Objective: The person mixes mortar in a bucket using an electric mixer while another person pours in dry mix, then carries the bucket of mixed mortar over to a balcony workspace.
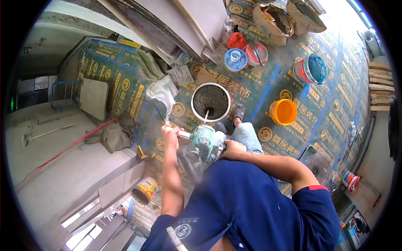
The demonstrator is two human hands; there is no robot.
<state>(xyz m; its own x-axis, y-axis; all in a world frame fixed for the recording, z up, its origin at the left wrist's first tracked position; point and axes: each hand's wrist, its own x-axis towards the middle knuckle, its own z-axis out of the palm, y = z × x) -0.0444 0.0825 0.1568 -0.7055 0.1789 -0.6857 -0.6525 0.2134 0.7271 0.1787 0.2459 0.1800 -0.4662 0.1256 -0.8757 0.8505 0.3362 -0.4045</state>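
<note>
Both my hands are on a pale green power mixer [205, 140]. My left hand [170, 134] is wrapped round its side handle, and my right hand [233, 149] grips the rear handle close to my body. The mixer's shaft [207, 115] goes down into grey mortar [211, 100] in a round bucket [194, 109]; its paddle is hidden below the surface. A crumpled clear plastic bag [161, 91] lies beyond my left hand, its thin end close to my fingers. Whether it touches them I cannot tell.
Printed green sheeting [259, 144] covers the floor. To the right stand a yellow bucket [273, 112] and a blue-stained bucket [299, 71]. Farther ahead are a blue lid [235, 65] and paper sacks [268, 27]. A fan [320, 165] stands at my right, a paint bucket [146, 186] at my left.
</note>
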